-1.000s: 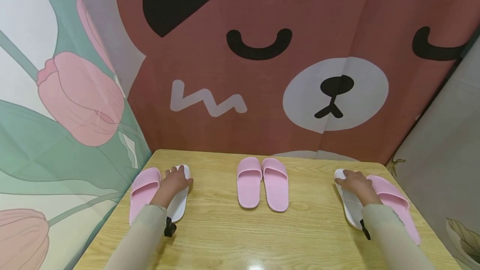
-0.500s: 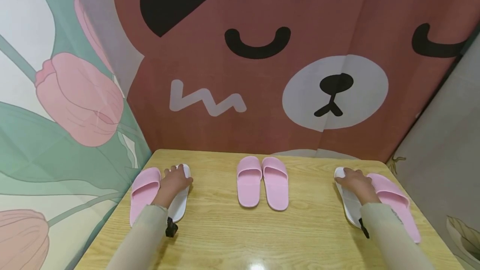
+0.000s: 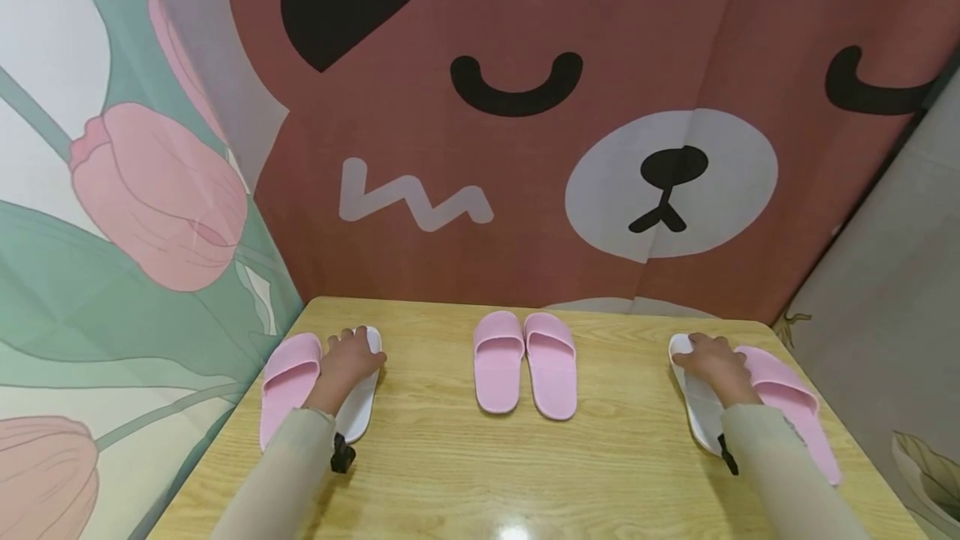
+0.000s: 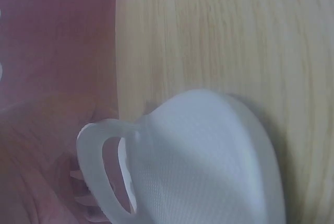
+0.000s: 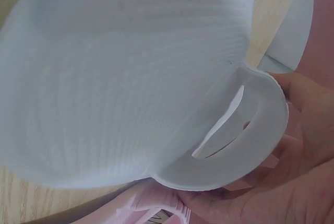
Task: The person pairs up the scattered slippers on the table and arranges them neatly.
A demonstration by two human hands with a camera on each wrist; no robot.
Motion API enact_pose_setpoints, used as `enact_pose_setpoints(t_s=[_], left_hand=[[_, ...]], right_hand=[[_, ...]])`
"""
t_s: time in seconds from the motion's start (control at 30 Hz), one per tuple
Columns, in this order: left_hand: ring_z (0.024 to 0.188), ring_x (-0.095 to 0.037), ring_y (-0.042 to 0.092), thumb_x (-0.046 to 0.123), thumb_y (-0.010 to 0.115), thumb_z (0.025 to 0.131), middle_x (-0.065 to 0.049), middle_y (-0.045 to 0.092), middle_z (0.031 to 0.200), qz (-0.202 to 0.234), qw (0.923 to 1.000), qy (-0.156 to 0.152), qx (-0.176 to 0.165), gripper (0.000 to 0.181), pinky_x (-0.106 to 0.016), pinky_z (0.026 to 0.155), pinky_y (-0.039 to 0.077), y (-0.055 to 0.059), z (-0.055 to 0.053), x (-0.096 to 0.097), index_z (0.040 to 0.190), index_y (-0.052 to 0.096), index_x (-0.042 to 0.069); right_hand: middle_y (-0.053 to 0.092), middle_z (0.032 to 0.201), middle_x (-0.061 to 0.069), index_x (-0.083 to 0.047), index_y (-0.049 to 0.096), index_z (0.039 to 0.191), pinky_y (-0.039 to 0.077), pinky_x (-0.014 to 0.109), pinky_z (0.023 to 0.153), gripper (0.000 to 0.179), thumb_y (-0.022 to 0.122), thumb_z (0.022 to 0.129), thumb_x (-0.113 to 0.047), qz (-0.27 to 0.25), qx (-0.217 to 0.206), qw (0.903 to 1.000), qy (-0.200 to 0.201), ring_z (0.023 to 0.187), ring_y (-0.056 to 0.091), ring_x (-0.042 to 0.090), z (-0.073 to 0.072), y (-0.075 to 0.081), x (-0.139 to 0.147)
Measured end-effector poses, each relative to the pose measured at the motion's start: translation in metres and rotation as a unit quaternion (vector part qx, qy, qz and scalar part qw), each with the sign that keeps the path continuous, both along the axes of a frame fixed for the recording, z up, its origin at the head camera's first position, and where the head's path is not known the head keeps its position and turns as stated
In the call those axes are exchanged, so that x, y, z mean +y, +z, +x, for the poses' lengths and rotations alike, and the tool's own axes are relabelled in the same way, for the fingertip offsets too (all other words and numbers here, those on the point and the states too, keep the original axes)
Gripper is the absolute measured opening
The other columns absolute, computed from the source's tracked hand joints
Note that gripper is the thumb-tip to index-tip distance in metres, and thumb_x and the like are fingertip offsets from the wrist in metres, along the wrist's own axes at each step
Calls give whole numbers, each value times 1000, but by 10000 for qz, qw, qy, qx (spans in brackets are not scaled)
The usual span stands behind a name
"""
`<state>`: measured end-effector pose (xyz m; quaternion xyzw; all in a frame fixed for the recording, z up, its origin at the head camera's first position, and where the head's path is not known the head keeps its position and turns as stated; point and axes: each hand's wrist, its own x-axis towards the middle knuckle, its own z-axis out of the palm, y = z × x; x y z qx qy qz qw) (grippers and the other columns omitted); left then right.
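At the table's left side my left hand (image 3: 349, 361) grips a white slipper (image 3: 360, 411) over its strap, thumb along the right edge. The ribbed footbed and arched strap of that white slipper (image 4: 193, 156) fill the lower part of the left wrist view. Across the table, my right hand (image 3: 712, 363) holds another white slipper (image 3: 701, 419) by the strap end. Close up, fingers (image 5: 308, 93) spread around the strap of the right white slipper (image 5: 125, 78). Pink slippers lie on the outer side of each hand, one at left (image 3: 288, 373) and one at right (image 3: 783, 398).
A pair of pink slippers (image 3: 498, 373) stands side by side at the middle of the wooden table (image 3: 435, 473), toes toward the back edge. Behind the table hangs a bear-print curtain (image 3: 525, 215). A tulip-print cloth (image 3: 150, 315) borders the left, a grey one (image 3: 885, 273) the right.
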<state>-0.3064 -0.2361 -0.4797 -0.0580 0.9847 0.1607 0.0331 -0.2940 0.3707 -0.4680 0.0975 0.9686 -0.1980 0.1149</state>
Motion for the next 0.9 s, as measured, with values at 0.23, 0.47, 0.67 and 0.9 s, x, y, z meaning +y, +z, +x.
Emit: enact_pose_setpoints(t_s=[0.23, 0.47, 0.67, 0.9], left_hand=[[128, -57, 39, 38, 67, 86, -35, 47, 137, -72, 9999, -3, 151, 79, -67, 94, 44, -1, 0, -2, 145, 43, -8], [126, -56, 40, 38, 67, 85, -34, 48, 135, -60, 9998, -22, 187, 78, -66, 92, 45, 0, 2, -3, 144, 44, -7], [129, -56, 39, 39, 66, 86, -34, 46, 139, -24, 9999, -40, 156, 78, -67, 94, 45, 3, 3, -1, 146, 43, -6], [129, -56, 38, 38, 65, 87, -34, 46, 140, -7, 9998, -51, 199, 77, -68, 96, 43, 8, 5, 0, 146, 43, -7]], right_hand=[[24, 139, 47, 6, 29, 152, 38, 76, 85, 81, 57, 95, -44, -57, -32, 9999, -103, 111, 33, 70, 2, 6, -1], [23, 142, 47, 7, 28, 152, 35, 79, 89, 80, 56, 96, -43, -28, -20, 10000, -51, 115, 31, 72, 1, 8, -3], [22, 144, 47, 7, 28, 152, 32, 81, 91, 80, 55, 96, -43, -37, -38, 10000, 61, 119, 27, 75, 1, 12, -5], [26, 146, 45, 13, 30, 150, 26, 77, 102, 80, 55, 96, -41, 85, 144, 9994, 318, 134, 24, 62, -1, 14, -6]])
